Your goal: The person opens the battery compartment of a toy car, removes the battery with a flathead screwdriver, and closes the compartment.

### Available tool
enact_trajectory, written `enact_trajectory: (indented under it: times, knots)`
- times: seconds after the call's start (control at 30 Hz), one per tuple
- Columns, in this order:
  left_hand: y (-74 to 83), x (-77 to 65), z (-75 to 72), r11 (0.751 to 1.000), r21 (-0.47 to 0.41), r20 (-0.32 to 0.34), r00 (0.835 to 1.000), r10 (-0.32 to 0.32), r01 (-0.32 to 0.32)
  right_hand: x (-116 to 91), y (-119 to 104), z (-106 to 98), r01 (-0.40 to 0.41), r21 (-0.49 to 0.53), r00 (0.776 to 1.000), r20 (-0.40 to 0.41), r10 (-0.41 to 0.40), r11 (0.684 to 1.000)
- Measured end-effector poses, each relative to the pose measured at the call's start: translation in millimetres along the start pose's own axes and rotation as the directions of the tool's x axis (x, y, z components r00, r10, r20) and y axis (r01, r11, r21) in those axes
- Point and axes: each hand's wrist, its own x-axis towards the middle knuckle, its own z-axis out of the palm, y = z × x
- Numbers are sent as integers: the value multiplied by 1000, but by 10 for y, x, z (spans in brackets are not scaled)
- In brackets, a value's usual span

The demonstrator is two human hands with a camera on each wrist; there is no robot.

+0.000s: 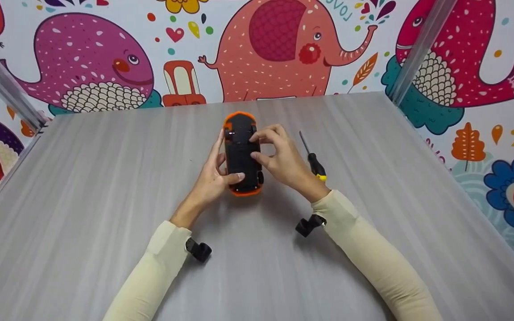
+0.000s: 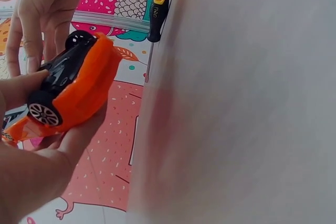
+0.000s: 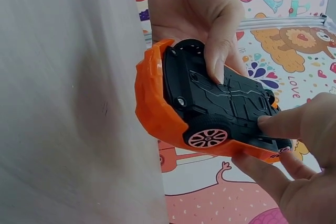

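Observation:
An orange toy car is held up off the table with its black underside facing the person. My left hand grips the car from the left, its thumb lying across the underside and the other fingers behind the body. From the other side my right hand holds the car's edge between bent fingers and thumb, with one fingertip on the underside in the right wrist view. A black wheel with light spokes shows in the left wrist view. A black and yellow screwdriver lies right of the right hand.
The grey wood-grain table extends around both forearms. Behind it stands a printed wall with cartoon animals, and clear strips run along the corners. A small black camera mount sits on each wrist.

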Motion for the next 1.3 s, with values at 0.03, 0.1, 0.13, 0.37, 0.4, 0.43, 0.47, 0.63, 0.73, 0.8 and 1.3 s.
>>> enact_trajectory:
  times: [0.03,0.1,0.13,0.37,0.4,0.43,0.47,0.63,0.73,0.8,1.3]
  knots:
    - [-2,2,0,1000,-12,0,1000,-2,2,-2,1,3,4,2,1000,-2,-4,1000]
    - [-9,6,1,1000,-28,1,1000,-5,5,-3,3,8,14,9,1000,-5,-14,1000]
    - [-12,9,2,1000,-31,1,1000,-5,5,-3,5,11,20,11,1000,-4,-20,1000]
    - [-26,22,-12,1000,-9,-10,1000,0,0,-11,-6,24,7,51,1000,25,-9,999]
    - [-26,22,-13,1000,-4,-10,1000,0,0,-11,-9,26,4,60,1000,24,-6,998]
    - [-25,23,-14,1000,-1,-13,1000,-1,1,-13,-12,26,1,68,1000,23,-2,998]
    - [-23,23,-15,1000,2,-16,1000,0,0,-13,-14,27,-1,74,1000,21,0,997]
    - [-25,22,-22,1000,16,-26,1000,-3,4,-17,-34,19,4,59,1000,-11,-3,998]
    - [-19,21,-21,1000,2,-23,1000,-6,6,-13,-25,21,14,65,999,-41,-11,998]
    - [-15,19,-21,1000,-4,-24,1000,-6,6,-7,-21,22,16,84,999,-52,-12,996]
    - [6,8,-35,1000,-9,-18,999,-29,29,8,-19,-13,-4,190,999,-33,10,982]
